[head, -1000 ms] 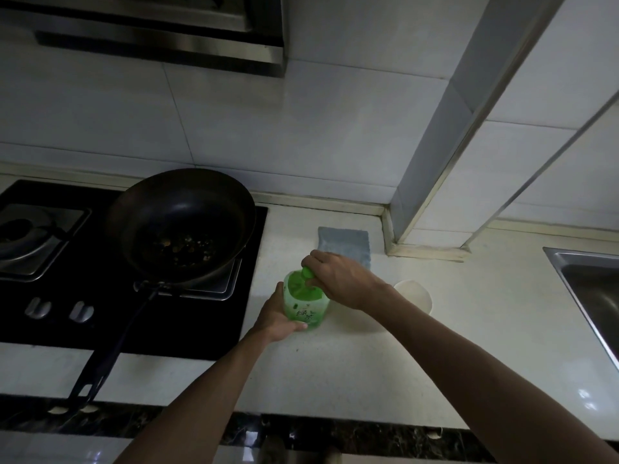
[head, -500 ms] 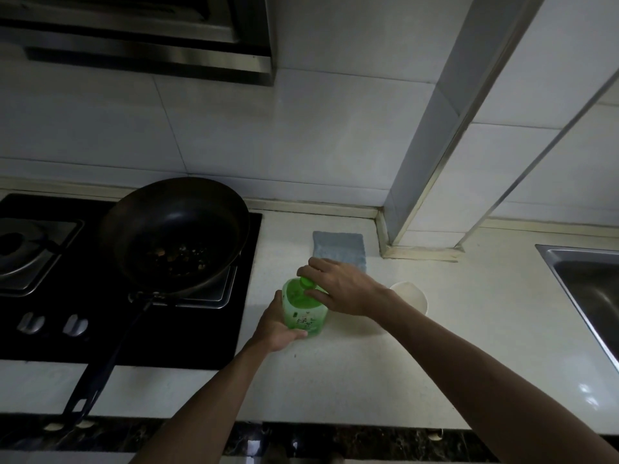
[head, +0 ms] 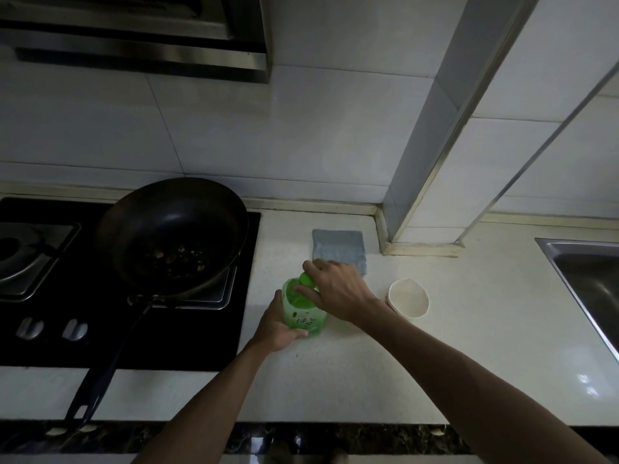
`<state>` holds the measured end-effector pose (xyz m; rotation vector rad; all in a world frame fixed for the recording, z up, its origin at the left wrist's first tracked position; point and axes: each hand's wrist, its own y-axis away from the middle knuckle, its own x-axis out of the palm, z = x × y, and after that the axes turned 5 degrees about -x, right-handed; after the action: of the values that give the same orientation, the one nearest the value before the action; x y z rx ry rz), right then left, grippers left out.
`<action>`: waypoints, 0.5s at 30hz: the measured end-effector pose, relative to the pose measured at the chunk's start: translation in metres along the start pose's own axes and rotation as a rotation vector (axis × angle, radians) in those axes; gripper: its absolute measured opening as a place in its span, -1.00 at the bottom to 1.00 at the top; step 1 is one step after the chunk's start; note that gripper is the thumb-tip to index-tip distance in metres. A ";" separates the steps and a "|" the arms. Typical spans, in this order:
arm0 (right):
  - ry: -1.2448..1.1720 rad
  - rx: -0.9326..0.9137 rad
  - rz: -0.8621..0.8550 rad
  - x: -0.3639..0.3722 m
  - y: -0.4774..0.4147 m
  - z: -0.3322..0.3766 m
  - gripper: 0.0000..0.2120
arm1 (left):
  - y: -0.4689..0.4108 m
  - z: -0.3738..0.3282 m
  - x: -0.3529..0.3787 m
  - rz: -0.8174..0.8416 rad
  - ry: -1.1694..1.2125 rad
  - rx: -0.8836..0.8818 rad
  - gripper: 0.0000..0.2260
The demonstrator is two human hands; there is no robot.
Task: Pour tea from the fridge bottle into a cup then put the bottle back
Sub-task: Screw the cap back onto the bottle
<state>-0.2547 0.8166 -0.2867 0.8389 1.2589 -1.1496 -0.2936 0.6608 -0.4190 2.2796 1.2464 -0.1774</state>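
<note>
Both hands on green plastic tea bottle (head: 303, 313): left hand (head: 278, 324) grips body, right hand (head: 335, 289) fingers pinch green cap (head: 306, 279); white paper cup (head: 408, 298) beside on counter (head: 385, 363).

The tea bottle (head: 301, 318) is see-through green plastic with a glossy label, and the cup (head: 409, 298) looks like matt white paper. The countertop (head: 485, 313) is pale polished stone and the cloth (head: 338, 249) is nubbly blue-grey fabric. The wok (head: 174, 216) is dull dark metal, the hob (head: 201, 346) shiny black glass, and the sink (head: 589, 279) brushed steel.

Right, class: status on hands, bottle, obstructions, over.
Left hand grips bottle body. Right hand pinches cap. Bottle upright on counter. Cup right of bottle, nothing standing between.
</note>
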 end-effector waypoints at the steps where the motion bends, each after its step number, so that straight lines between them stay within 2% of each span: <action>1: -0.108 0.031 -0.009 0.004 0.002 -0.003 -0.58 | 0.000 0.000 -0.001 0.010 -0.010 0.010 -0.22; 3: -0.358 0.111 0.011 0.013 0.006 -0.011 -0.56 | -0.002 0.000 -0.003 0.022 -0.046 0.018 -0.19; 6: -0.525 0.220 0.145 0.028 0.016 -0.020 -0.19 | -0.002 -0.002 -0.006 0.033 -0.066 0.005 -0.19; 7: -0.558 0.226 0.156 0.034 0.020 -0.019 -0.12 | -0.002 -0.002 -0.006 0.034 -0.060 0.000 -0.19; 10: -0.666 0.260 0.080 0.057 0.028 -0.017 -0.09 | -0.003 -0.001 -0.006 0.047 0.000 -0.001 -0.20; 15: -0.761 0.342 -0.023 0.071 0.026 -0.012 -0.14 | -0.010 0.006 -0.011 0.097 0.101 0.004 -0.17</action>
<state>-0.2380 0.8212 -0.3613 0.5348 0.4513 -1.5321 -0.3076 0.6541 -0.4241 2.3724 1.1820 -0.0304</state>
